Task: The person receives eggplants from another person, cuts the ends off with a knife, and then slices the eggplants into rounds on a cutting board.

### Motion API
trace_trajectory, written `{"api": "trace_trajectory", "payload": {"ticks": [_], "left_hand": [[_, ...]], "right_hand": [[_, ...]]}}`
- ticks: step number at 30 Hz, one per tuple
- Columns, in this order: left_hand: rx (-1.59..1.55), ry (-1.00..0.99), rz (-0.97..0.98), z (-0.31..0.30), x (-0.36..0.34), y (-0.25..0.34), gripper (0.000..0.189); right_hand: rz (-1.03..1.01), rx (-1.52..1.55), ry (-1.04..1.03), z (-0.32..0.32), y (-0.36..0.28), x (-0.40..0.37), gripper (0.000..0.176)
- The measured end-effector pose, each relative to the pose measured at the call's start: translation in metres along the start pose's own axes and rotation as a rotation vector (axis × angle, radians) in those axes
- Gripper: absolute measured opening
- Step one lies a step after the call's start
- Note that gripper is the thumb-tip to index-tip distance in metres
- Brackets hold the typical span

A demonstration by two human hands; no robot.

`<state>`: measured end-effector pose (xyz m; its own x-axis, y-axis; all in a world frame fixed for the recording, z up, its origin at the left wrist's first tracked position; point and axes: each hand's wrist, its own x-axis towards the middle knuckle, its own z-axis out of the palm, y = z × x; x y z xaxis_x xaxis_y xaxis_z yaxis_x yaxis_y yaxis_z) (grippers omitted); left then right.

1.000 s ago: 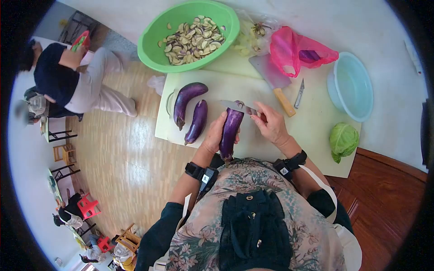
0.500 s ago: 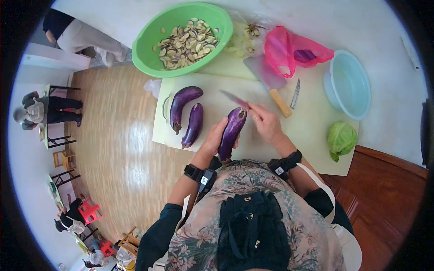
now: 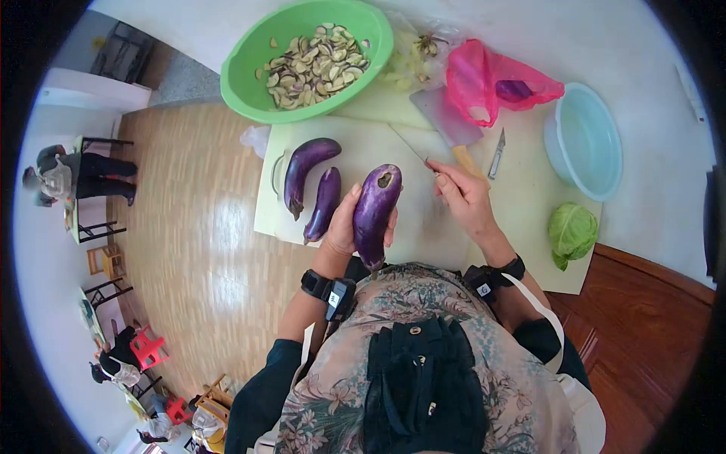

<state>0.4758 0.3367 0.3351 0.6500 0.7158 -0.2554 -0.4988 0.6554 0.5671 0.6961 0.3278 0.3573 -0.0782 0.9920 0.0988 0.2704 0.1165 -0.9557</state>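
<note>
My left hand [image 3: 345,225] is wrapped round a purple eggplant [image 3: 372,216], lifted in front of my apron with a hollowed spot at its upper end. In my right hand [image 3: 465,195] is a knife [image 3: 409,144], its thin blade pointing up and left, apart from the eggplant. Two more eggplants lie left of it on the white cutting board [image 3: 423,219]: a longer curved eggplant [image 3: 304,170] and a shorter eggplant [image 3: 325,204]. Beyond my right hand rest a cleaver [image 3: 448,121] with a wooden handle and a utility knife [image 3: 497,153].
A green basin [image 3: 234,83] holds sliced eggplant at the back left. Behind the board are a pink bag [image 3: 473,76] and a clear bag with scraps. A blue basin [image 3: 605,144] and a cabbage [image 3: 572,234] stand at right. Several people work at tables far left.
My right hand has drawn the knife away from the eggplant, to the right. The eggplant has moved slightly left and up, turning its hollowed end more into sight. A person at upper left has left view.
</note>
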Motion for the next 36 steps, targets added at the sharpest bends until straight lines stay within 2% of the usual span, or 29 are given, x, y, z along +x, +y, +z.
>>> {"api": "trace_trajectory", "payload": {"ticks": [1, 3, 4, 6, 7, 8, 9, 10, 12, 16, 19, 21, 22, 24, 26, 28, 30, 33, 36], "left_hand": [[-0.003, 0.004, 0.0, 0.002, 0.0, 0.001, 0.061], [0.014, -0.037, 0.018, 0.007, -0.002, 0.002, 0.061], [0.012, -0.031, 0.024, 0.009, -0.003, 0.003, 0.061], [0.046, -0.029, 0.045, 0.013, -0.005, 0.005, 0.061], [0.043, -0.025, 0.05, 0.012, -0.005, 0.004, 0.061], [0.035, -0.029, 0.06, 0.011, -0.003, 0.003, 0.061], [0.029, -0.036, 0.07, 0.008, 0.0, 0.003, 0.06], [0.028, -0.035, 0.078, 0.004, 0.004, 0.003, 0.06], [0.057, 0.133, 0.044, -0.002, 0.004, -0.003, 0.058], [-0.008, 0.222, -0.026, -0.008, 0.007, -0.004, 0.06], [0.04, 0.275, -0.041, -0.012, 0.007, -0.006, 0.057], [0.062, 0.326, -0.076, -0.02, 0.01, -0.012, 0.055], [0.086, 0.379, -0.112, -0.023, 0.011, -0.015, 0.053], [0.091, 0.371, -0.123, -0.027, 0.013, -0.019, 0.05], [0.095, 0.361, -0.137, -0.03, 0.016, -0.024, 0.048], [0.052, 0.44, -0.198, -0.036, 0.021, -0.03, 0.043], [0.019, 0.455, -0.215, -0.043, 0.025, -0.04, 0.044], [0.02, 0.504, -0.244, -0.046, 0.025, -0.045, 0.046], [0.074, 0.513, -0.248, -0.045, 0.023, -0.046, 0.047]], "right_hand": [[0.003, 0.001, -0.004, -0.001, -0.005, -0.001, 0.031], [0.282, 0.27, -0.037, -0.002, -0.011, -0.002, 0.034], [0.282, 0.27, -0.046, -0.002, -0.01, 0.0, 0.034], [0.569, 0.503, 0.072, -0.005, -0.007, 0.006, 0.036], [0.57, 0.501, 0.065, -0.004, 0.01, 0.006, 0.036], [0.394, 0.022, 0.09, 0.0, 0.038, 0.003, 0.035], [0.2, -0.452, 0.115, 0.003, 0.039, 0.007, 0.035], [0.193, -0.454, 0.111, 0.002, 0.038, 0.008, 0.035], [0.34, -0.035, 0.113, 0.001, 0.028, 0.002, 0.034], [0.382, -0.037, 0.083, 0.007, 0.026, 0.002, 0.03], [0.339, -0.052, -0.015, 0.018, 0.028, -0.006, 0.028], [-0.055, -0.338, -0.03, 0.028, 0.028, -0.009, 0.025], [-0.051, -0.339, -0.027, 0.031, 0.03, -0.01, 0.025], [-0.19, -0.522, -0.082, 0.038, 0.035, -0.012, 0.021], [-0.155, -0.643, -0.143, 0.045, 0.042, -0.016, 0.018], [-0.121, -0.764, -0.211, 0.048, 0.047, -0.02, 0.016], [-0.207, -0.865, -0.222, 0.049, 0.051, -0.021, 0.011], [-0.146, -0.936, -0.286, 0.052, 0.059, -0.024, 0.009], [-0.172, -0.919, -0.267, 0.05, 0.058, -0.025, 0.009]]}}
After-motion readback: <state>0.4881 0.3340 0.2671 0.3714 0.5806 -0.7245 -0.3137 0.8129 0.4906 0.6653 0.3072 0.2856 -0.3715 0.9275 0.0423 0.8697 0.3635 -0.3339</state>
